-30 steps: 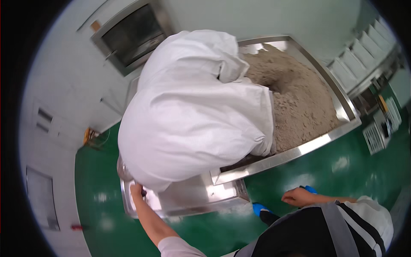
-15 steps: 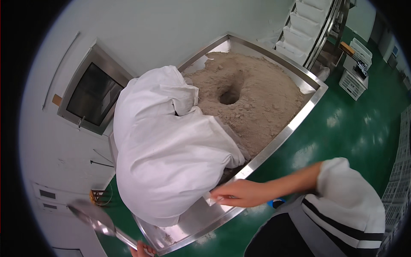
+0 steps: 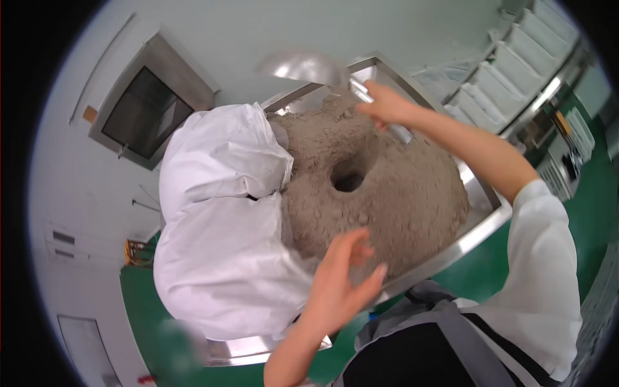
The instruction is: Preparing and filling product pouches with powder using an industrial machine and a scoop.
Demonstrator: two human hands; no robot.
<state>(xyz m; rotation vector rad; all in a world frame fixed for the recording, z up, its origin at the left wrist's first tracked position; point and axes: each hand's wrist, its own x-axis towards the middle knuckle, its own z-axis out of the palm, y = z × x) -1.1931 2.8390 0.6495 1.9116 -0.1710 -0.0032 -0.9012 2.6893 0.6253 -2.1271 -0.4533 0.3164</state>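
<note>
A long-handled metal ladle [image 3: 304, 67] is in my right hand [image 3: 389, 106], raised over the far side of a heap of brown-grey powder [image 3: 412, 193]. Its bowl points left toward the wall and looks blurred. My left hand [image 3: 338, 280] holds nothing; thumb and fingers are spread above the near edge of the powder, close to the lower white sack [image 3: 229, 267]. A second white sack [image 3: 216, 158] lies beyond it. Both are bulky, with their right-hand ends against the powder. In the heap is a deep round hole [image 3: 349, 180].
A raised metal rim [image 3: 474, 240] surrounds the steel tray under the heap. A framed dark window [image 3: 147, 113] is on the left wall. White trays [image 3: 503, 97] rise on a rack at the far right, with crates [image 3: 556, 173] on the green floor beside it.
The ladle has gone from my left hand at lower left to my right hand over the heap. My right hand has left the near sack's edge. My left hand has moved in, opened.
</note>
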